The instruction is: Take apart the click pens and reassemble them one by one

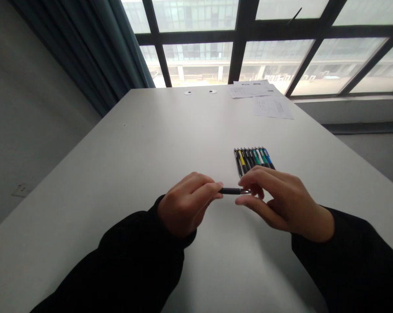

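Observation:
My left hand (pixel 194 200) is closed around one end of a black pen (pixel 230 191), pinching it level above the table. The pen's shiny, silvery end points right. My right hand (pixel 277 200) surrounds that end with thumb and fingers apart, the thumb below it and the fingers curved over it. Whether a right fingertip touches the pen is hard to see. Just behind my right hand lies a row of several pens (pixel 242 161), side by side, in black, yellow, green, white and blue. My right fingers hide their near ends.
The white table (pixel 170 139) stretches toward a window (pixel 199 61). Printed papers (pixel 274 106) lie at its far right, and two small round grommets (pixel 187 93) sit along the far edge. A dark curtain (pixel 95 43) hangs at the left.

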Demonstrator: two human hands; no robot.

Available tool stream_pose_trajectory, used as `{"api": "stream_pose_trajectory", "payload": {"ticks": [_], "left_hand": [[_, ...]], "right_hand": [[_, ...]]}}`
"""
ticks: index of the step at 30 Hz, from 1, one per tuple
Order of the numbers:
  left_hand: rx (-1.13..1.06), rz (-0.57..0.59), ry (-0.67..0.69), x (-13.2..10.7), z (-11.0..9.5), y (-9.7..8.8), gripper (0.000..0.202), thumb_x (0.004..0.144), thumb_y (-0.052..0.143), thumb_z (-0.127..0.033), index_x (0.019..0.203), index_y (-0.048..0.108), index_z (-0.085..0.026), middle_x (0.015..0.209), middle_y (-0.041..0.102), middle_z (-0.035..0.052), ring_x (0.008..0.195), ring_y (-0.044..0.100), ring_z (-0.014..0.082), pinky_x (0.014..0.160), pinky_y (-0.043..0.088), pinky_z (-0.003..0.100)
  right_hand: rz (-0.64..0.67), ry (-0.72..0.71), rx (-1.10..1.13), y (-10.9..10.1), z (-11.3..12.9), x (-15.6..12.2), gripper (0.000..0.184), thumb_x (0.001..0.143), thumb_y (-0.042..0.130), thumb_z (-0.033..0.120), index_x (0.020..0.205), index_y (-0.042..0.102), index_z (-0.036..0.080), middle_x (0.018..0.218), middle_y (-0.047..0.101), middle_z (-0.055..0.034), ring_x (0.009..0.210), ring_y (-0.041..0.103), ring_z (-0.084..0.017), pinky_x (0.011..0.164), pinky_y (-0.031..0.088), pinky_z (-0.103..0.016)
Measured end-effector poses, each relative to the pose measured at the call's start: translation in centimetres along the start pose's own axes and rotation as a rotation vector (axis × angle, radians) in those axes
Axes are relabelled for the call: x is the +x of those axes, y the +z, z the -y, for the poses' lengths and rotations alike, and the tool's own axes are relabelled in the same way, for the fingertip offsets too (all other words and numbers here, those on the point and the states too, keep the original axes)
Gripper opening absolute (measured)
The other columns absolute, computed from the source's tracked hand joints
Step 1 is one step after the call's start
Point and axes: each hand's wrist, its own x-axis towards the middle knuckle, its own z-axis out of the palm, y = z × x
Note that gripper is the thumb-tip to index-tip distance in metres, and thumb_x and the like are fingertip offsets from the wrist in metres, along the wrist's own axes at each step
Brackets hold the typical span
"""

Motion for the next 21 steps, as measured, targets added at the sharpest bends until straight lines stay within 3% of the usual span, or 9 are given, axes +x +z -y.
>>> {"api": "stream_pose_trajectory", "payload": {"ticks": [2, 5, 8, 11, 13, 15, 17, 19, 21], "left_hand": [[0.014, -0.002, 0.018, 0.0, 0.1, -0.1, 0.009, 0.091, 0.06, -0.015, 0.097, 0.067, -0.011, 0.087, 0.071, 0.0092, 0.077, 0.066, 0.0151, 0.071, 0.057, 0.026], [0.058, -0.019, 0.035, 0.0, 0.3, -0.2, 0.009, 0.092, 0.059, -0.016, 0.097, 0.067, -0.013, 0.085, 0.071, 0.0075, 0.076, 0.065, 0.0148, 0.07, 0.055, 0.027], [0.095, -0.019, 0.028, 0.0, 0.6, -0.3, 0.009, 0.093, 0.058, -0.016, 0.096, 0.067, -0.014, 0.086, 0.072, 0.0071, 0.077, 0.064, 0.0152, 0.07, 0.054, 0.029], [0.101, -0.013, 0.031, 0.0, 0.8, -0.5, 0.01, 0.094, 0.057, -0.017, 0.096, 0.066, -0.014, 0.086, 0.072, 0.0068, 0.077, 0.063, 0.015, 0.07, 0.053, 0.029], [0.117, -0.042, 0.053, 0.1, 0.8, -0.8, 0.01, 0.094, 0.057, -0.017, 0.095, 0.066, -0.015, 0.085, 0.071, 0.0058, 0.076, 0.063, 0.0147, 0.069, 0.052, 0.029], [0.148, -0.07, 0.101, 0.3, 0.5, -1.4, 0.009, 0.093, 0.058, -0.015, 0.091, 0.066, -0.017, 0.084, 0.071, 0.0046, 0.076, 0.063, 0.0147, 0.069, 0.052, 0.029], [0.186, -0.077, 0.176, 0.6, 0.1, -2.2, 0.01, 0.09, 0.06, -0.013, 0.084, 0.065, -0.018, 0.082, 0.071, 0.0031, 0.077, 0.064, 0.0149, 0.071, 0.052, 0.03], [0.228, -0.084, 0.239, 0.7, -0.3, -3.0, 0.014, 0.086, 0.064, -0.01, 0.077, 0.063, -0.019, 0.079, 0.071, 0.0007, 0.077, 0.065, 0.0146, 0.074, 0.053, 0.031], [0.262, -0.087, 0.289, 0.8, -0.4, -3.5, 0.02, 0.083, 0.066, -0.007, 0.07, 0.061, -0.02, 0.077, 0.071, -0.0017, 0.076, 0.065, 0.0136, 0.076, 0.053, 0.031]], "right_hand": [[-0.008, 0.0, -0.047, 0.2, 0.1, 0.0, 0.021, 0.098, 0.052, 0.03, 0.083, 0.058, 0.016, 0.069, 0.059, -0.003, 0.057, 0.049, -0.012, 0.055, 0.038, -0.025], [0.017, 0.056, -0.058, 0.7, 0.1, -0.1, 0.037, 0.102, 0.042, 0.031, 0.068, 0.052, 0.018, 0.057, 0.052, 0.0, 0.049, 0.044, -0.011, 0.051, 0.032, -0.026], [0.031, 0.1, 0.04, 0.9, 0.2, -0.1, 0.034, 0.1, 0.047, 0.038, 0.073, 0.053, 0.018, 0.058, 0.052, 0.0013, 0.049, 0.044, -0.01, 0.05, 0.032, -0.024], [0.031, 0.082, 0.057, 0.8, 0.5, 0.0, 0.024, 0.098, 0.051, 0.032, 0.079, 0.054, 0.017, 0.062, 0.051, 0.0013, 0.051, 0.042, -0.01, 0.051, 0.031, -0.025], [0.046, 0.098, 0.116, 1.0, 0.7, 0.0, 0.029, 0.099, 0.046, 0.028, 0.073, 0.053, 0.018, 0.059, 0.049, 0.0016, 0.051, 0.041, -0.01, 0.051, 0.031, -0.025], [0.095, 0.215, 0.336, 1.5, 1.1, -0.1, 0.039, 0.101, 0.042, 0.032, 0.066, 0.051, 0.018, 0.055, 0.05, 0.0018, 0.049, 0.043, -0.009, 0.051, 0.034, -0.024], [0.182, 0.418, 0.747, 2.5, 1.6, -0.2, 0.049, 0.102, 0.037, 0.041, 0.061, 0.049, 0.018, 0.048, 0.049, 0.0027, 0.043, 0.044, -0.008, 0.046, 0.036, -0.021], [0.287, 0.624, 1.26, 3.8, 2.1, -0.4, 0.055, 0.101, 0.033, 0.053, 0.059, 0.044, 0.019, 0.041, 0.042, 0.0057, 0.033, 0.037, -0.008, 0.034, 0.03, -0.019], [0.363, 0.738, 1.666, 4.9, 2.5, -0.5, 0.054, 0.098, 0.033, 0.059, 0.06, 0.038, 0.021, 0.038, 0.034, 0.0093, 0.026, 0.027, -0.007, 0.025, 0.022, -0.018]]}}
